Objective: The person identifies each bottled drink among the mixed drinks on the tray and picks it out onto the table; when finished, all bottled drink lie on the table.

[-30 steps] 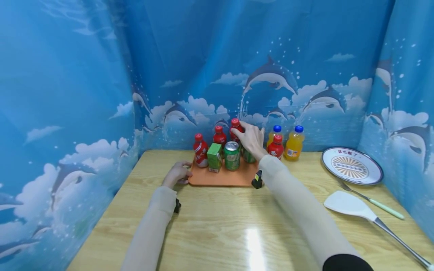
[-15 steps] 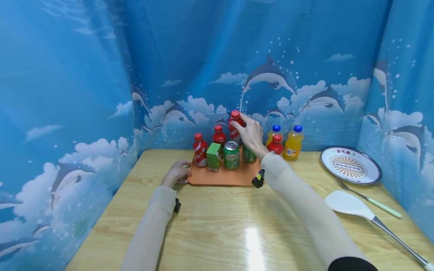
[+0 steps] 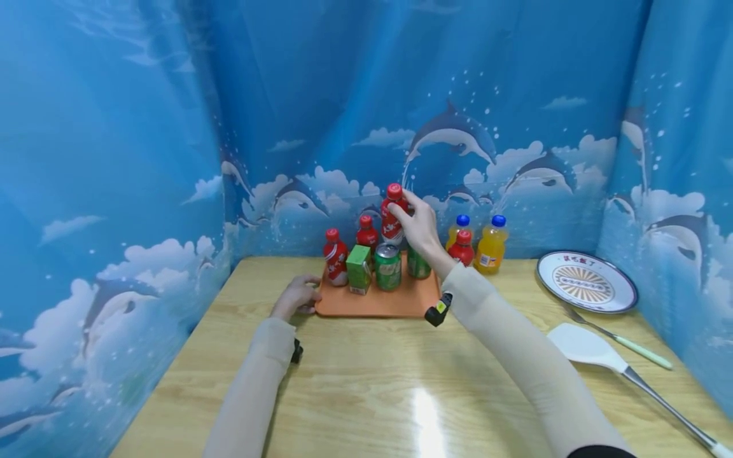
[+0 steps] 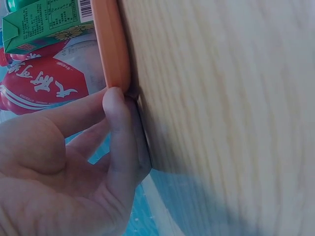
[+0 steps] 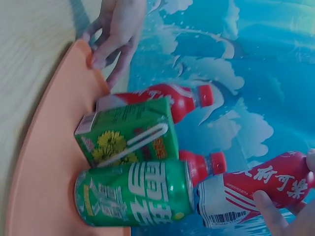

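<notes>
My right hand [image 3: 422, 228] grips a red-labelled cola bottle [image 3: 392, 219] by its upper part and holds it raised at the back of the orange tray [image 3: 389, 308]. In the right wrist view the bottle [image 5: 275, 184] shows its white base, apart from the tray. My left hand [image 3: 295, 296] pinches the tray's left edge; the left wrist view shows its fingers [image 4: 118, 110] at the tray corner. On the tray stand a cola bottle [image 3: 335, 261], another behind [image 3: 367, 234], a green drink carton [image 3: 359, 272], a green can [image 3: 388, 270] and a second can [image 3: 418, 264], partly hidden by my right hand.
Right of the tray stand another red-capped bottle [image 3: 461, 249] and two orange drink bottles with blue caps [image 3: 492, 247]. Farther right lie a patterned plate [image 3: 586, 282], a fork [image 3: 624, 340] and a white spatula [image 3: 590, 346]. A dolphin-print curtain [image 3: 321, 114] surrounds the table.
My right hand has lifted the cola bottle up from behind the green cans and moved it slightly left. The left hand has stayed at the tray's edge.
</notes>
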Demonstrator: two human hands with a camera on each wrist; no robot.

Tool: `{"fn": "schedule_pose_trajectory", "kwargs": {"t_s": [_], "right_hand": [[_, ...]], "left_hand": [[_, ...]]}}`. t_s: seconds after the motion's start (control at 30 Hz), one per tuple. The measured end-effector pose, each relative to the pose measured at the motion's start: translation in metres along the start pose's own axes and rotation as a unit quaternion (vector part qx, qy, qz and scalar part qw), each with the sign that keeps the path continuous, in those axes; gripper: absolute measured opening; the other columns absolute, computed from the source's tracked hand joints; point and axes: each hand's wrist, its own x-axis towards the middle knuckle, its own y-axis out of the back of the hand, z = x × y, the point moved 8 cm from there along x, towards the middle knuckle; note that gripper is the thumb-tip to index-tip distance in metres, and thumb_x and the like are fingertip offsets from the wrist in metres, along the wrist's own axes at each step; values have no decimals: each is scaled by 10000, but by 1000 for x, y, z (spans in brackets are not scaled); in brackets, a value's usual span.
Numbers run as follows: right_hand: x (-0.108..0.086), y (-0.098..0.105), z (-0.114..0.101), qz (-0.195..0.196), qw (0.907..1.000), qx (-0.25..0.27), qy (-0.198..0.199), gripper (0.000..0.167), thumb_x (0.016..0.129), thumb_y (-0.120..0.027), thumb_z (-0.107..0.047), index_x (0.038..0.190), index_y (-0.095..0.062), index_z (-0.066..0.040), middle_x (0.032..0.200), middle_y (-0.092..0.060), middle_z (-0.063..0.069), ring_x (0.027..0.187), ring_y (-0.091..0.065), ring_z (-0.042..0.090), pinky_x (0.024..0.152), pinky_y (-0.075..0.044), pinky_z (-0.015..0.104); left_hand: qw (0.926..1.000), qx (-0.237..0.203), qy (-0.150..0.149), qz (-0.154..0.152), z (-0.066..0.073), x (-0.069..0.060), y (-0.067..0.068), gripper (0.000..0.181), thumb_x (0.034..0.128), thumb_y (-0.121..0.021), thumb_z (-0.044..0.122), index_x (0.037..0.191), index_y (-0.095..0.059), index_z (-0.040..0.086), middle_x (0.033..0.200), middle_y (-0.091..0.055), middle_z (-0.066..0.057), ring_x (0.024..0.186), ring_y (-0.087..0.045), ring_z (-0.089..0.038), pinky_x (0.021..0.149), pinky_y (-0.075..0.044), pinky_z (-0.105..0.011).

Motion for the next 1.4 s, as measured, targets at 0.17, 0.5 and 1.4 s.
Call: {"fn": "schedule_pose_trajectory", "kwargs": {"t_s": [0.17,0.5,1.4], "right_hand": [[-7,5,-7,-105,9990,424,-31,584,1064,-617,-415,1597,-475,-223,1552,-561,109,1343,-606,306,990,-599,533],[-20,24,-9,-513,9924,1053,-386,597,1054,-647,-357,1593,-473,-170,1528,-531,177,1306,-643,390,837,-652,526],[-60,58,13,-998,9840,1175,-897,588,1014,-709,-382,1533,-543,-161,1492,-599,166,1307,-630,315,770,-670,359]], "left_hand": [[10000,77,4,35,-1,2,1,573,1012,-602,22,1566,-470,88,1365,-600,-226,662,-593,-107,568,-549,-214],[9999,74,29,66,0,2,3,585,1002,-606,15,1566,-470,88,1328,-601,-213,652,-584,-109,562,-548,-218],[9999,1,92,82,-3,1,0,584,1006,-600,22,1570,-460,87,1333,-589,-208,658,-588,-104,583,-558,-223]]}}
